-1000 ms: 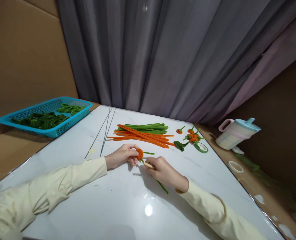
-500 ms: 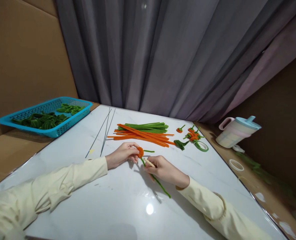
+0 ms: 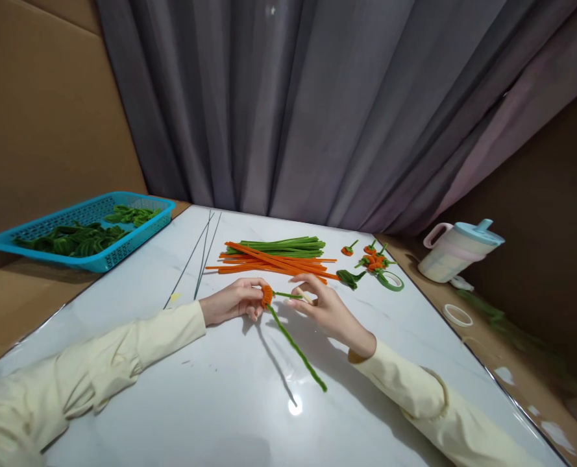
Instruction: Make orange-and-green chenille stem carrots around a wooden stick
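Note:
My left hand (image 3: 233,301) pinches a small orange pipe-cleaner coil (image 3: 267,295) just above the white table (image 3: 181,389). A long green pipe-cleaner stem (image 3: 295,348) runs from the coil down toward me, its end free above the table. My right hand (image 3: 323,307) is just right of the coil, pinching the short green end (image 3: 287,295) that sticks out sideways; a thin pale stick shows between its fingers. Behind the hands lies a bundle of orange pipe cleaners (image 3: 273,263) and green pipe cleaners (image 3: 285,246).
A blue basket (image 3: 81,228) of green leaf shapes stands at the left. Thin wires (image 3: 198,256) lie on the table's left half. Small finished orange flowers (image 3: 373,259), a green tape roll (image 3: 391,280), a lidded jug (image 3: 458,251) and a white ring (image 3: 457,314) are at the right.
My right hand has let go of the long stem and moved up to the short green end beside the coil. The stem now hangs free and swings out toward me.

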Motion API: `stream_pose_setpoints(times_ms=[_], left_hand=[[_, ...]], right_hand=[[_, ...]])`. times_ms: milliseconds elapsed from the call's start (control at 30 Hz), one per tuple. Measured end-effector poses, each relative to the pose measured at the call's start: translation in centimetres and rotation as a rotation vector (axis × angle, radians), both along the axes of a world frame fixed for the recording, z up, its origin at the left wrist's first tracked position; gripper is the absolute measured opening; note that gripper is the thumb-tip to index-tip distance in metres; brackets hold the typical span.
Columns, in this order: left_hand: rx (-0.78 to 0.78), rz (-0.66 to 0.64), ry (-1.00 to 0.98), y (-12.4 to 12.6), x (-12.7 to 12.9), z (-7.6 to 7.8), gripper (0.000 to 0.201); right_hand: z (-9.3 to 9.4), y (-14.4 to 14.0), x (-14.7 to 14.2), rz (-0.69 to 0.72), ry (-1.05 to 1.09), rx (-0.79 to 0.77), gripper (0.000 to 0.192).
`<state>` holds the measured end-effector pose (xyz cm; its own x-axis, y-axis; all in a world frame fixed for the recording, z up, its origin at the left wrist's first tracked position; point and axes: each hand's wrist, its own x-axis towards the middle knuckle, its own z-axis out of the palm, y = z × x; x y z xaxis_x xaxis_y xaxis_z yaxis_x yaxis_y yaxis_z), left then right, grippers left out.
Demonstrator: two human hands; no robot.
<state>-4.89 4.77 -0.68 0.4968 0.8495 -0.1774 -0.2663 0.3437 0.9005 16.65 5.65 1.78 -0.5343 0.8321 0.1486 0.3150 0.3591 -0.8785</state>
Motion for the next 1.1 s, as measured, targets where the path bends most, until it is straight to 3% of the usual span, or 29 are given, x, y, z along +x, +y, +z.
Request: stream_pose_setpoints(times_ms=[67,267,600,833,967,1100], left_hand=[[-0.014,-0.053,0.008,-0.2,0.1,-0.1,0.023],[-0.013,-0.177,-0.009,-0.3,-0.1,-0.7,0.024],[-0.035,-0.361,0.014,-1.2,0.1,-0.1,0.022],[-0.070,-0.444,0.011,-1.2,-0.2,-0.4,0.015],[-0.082,-0.414,-0.027,-1.0,-0.2,-0.3,0.014],[-0.095,-0.293,-0.099,-0.5,-0.2,-0.4,0.018]], right_hand=[[0.2,-0.5,-0.2,0.080,-0.100,0.112,0.014],[0.8,-1.3,-0.2,0.167,-0.225,0.337,0.017],[0.4,-0.1,0.0,0.280,-0.195,0.454,0.016],[-0.2,0.1,-0.3,0.353,-0.174,0.404,0.020],[0.2,0.4,0.1,0.297,-0.150,0.368,0.011],[2.4,0.7,1.4,0.156,-0.154,0.400,0.041]])
